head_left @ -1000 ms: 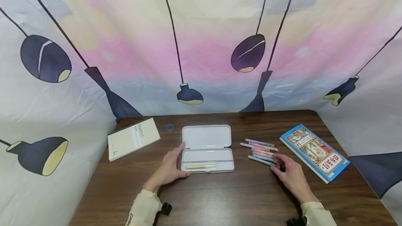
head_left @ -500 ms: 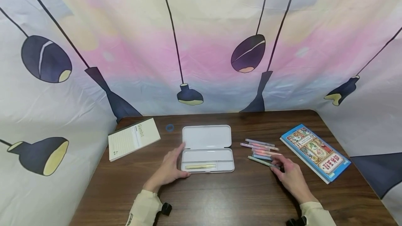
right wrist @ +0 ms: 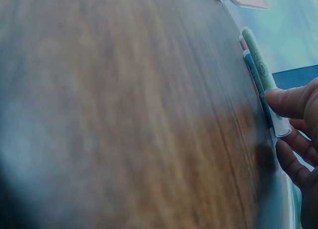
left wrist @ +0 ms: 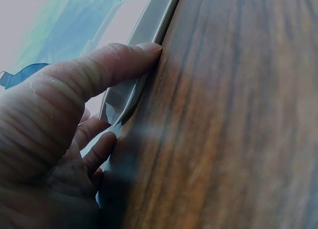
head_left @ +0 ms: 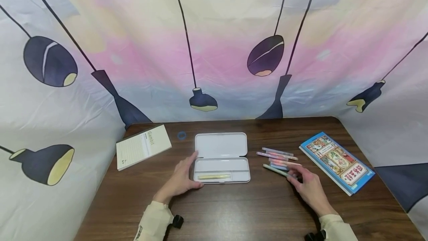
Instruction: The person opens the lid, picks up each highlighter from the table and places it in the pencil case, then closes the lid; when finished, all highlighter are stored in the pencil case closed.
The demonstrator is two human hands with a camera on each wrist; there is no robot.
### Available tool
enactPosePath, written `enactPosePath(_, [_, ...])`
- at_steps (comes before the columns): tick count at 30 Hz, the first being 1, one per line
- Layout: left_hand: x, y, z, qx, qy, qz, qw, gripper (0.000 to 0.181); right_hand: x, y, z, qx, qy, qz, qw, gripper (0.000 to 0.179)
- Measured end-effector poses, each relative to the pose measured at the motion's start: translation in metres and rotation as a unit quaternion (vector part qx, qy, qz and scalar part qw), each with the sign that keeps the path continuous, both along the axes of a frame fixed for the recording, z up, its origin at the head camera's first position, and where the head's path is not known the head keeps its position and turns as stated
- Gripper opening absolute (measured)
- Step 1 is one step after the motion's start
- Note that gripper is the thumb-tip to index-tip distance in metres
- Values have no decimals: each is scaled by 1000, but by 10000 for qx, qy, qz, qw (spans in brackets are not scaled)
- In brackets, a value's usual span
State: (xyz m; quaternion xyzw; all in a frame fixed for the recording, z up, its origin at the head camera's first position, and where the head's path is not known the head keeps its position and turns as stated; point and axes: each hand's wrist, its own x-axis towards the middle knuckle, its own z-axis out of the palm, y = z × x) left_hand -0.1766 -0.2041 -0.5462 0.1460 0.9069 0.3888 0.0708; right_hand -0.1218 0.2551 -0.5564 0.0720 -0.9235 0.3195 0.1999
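Your right hand (head_left: 309,187) pinches a green pen (head_left: 276,170) beside the open pencil case (head_left: 220,145).
Head view: the pen sits right of the case, nearest you among the pens (head_left: 277,156), its long axis slanting from far left to near right, into your grip; your left hand (head_left: 180,178), fingers spread, touches the case's left side. Left wrist view: your thumb lies straight against its edge. Right wrist view: pale green barrel, small dark print, whitish end near your fingertips (right wrist: 281,145).
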Motion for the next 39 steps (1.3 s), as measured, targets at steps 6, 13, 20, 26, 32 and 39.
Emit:
enactPosePath(6, [-1,-1,0,-9,-10,-10,10000,121,-7,-10,4,-100,124,187,9997,38])
enactPosePath(13, [-1,-2,2,30,-16,-13,10000,120,-22,-31,13,16,299,451,9985,44])
enactPosePath(20, [-1,-2,-1,-51,93,-82,9999,121,-37,-59,22,-175,30,832,9964,40])
enactPosePath(26, [-1,0,1,-46,152,-120,9998,121,-45,-86,25,-319,1,1324,9907,39])
enactPosePath(32, [1,1,4,-44,124,-131,9998,120,-48,-114,24,-525,169,1692,9840,39])
enactPosePath(39, [1,0,4,-41,104,-105,9999,120,-55,-146,24,-677,70,2075,9759,40])
